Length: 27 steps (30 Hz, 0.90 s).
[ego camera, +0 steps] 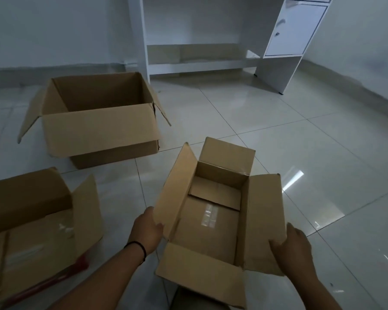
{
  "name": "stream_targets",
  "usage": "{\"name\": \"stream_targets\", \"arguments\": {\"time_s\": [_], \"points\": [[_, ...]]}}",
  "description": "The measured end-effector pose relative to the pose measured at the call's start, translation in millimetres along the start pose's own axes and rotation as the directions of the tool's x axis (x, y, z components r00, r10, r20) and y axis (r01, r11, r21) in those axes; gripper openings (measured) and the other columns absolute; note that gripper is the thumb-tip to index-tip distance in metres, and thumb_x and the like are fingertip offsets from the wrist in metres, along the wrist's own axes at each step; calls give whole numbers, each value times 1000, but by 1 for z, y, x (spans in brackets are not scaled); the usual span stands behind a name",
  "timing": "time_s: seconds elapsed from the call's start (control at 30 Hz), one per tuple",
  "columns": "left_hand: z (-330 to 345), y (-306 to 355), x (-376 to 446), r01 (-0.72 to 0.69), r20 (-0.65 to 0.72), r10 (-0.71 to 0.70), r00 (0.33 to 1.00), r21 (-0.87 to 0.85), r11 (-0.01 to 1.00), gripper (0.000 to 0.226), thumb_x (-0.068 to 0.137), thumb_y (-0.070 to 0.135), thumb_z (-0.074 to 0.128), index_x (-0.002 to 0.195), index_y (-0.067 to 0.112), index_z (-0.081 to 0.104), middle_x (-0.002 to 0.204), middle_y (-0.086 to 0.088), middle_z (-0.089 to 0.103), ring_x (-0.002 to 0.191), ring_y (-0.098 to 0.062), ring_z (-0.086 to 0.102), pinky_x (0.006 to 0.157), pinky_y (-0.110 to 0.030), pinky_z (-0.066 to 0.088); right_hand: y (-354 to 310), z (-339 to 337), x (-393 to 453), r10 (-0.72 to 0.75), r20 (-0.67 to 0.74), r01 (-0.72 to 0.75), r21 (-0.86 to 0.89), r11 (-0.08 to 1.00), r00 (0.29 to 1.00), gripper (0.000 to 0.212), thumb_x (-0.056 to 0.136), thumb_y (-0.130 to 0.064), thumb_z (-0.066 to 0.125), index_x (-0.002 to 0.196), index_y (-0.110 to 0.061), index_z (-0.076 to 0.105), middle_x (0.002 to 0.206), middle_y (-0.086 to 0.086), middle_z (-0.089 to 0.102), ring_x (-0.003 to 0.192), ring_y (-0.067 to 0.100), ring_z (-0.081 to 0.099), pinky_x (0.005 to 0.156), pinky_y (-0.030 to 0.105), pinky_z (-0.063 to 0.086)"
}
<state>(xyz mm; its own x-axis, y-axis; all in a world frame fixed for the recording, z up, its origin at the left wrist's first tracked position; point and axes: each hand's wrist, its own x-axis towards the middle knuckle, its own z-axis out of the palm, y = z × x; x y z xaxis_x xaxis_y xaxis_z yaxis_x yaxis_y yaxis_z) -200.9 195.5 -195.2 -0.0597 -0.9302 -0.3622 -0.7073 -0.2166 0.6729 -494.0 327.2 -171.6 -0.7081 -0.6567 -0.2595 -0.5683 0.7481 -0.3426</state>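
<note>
A small brown cardboard box point(213, 220) is held in front of me above the tiled floor, its four top flaps open and its inside empty, with clear tape on the bottom seam. My left hand point(147, 231) grips the near end of the box's left flap, thumb on the inner face. My right hand point(293, 245) holds the right flap at its near corner, fingers curled over the edge. A black band circles my left wrist.
A large open cardboard box point(99, 128) stands on the floor at the far left. Another open box point(36, 238) lies at the near left with a red object point(76, 268) under it. A white desk frame point(276, 68) stands against the back wall. Glossy floor tiles point(323, 153) spread to the right.
</note>
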Motion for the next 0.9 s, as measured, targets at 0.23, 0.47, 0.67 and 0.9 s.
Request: {"name": "stream_targets", "arguments": {"time_s": [0.23,0.47,0.67,0.9], "points": [[5,12,24,-65,-160,52,986,-74,995,19,87,-3,43,87,9,59,76,-2,55,68,-18,50,54,-23,36,30,21,22,278,233,-348,363,864,932,68,87,-17,61,144,-8,26,125,27,54,106,44,58,80,49,55],[15,-9,1,94,-79,-104,991,-116,989,94,79,31,69,148,16,8,154,-11,23,140,-28,27,113,-49,28,1,36,17,220,271,-344,621,704,937,16,88,-5,41,93,-10,56,98,18,59,79,38,64,55,47,60],[37,-11,-32,383,-31,-430,902,-402,832,121,71,30,79,148,7,-12,159,-9,2,146,-26,8,118,-39,19,-28,48,0,159,303,-331,689,645,940,13,88,-1,38,90,0,50,98,24,56,79,41,62,51,37,56],[35,-19,-34,492,173,-491,854,-580,649,26,82,-11,50,91,10,62,99,-13,65,79,-28,58,76,-45,54,-38,63,-29,169,343,-369,679,635,924,16,84,-7,42,94,0,51,102,25,57,90,43,61,70,58,58]]}}
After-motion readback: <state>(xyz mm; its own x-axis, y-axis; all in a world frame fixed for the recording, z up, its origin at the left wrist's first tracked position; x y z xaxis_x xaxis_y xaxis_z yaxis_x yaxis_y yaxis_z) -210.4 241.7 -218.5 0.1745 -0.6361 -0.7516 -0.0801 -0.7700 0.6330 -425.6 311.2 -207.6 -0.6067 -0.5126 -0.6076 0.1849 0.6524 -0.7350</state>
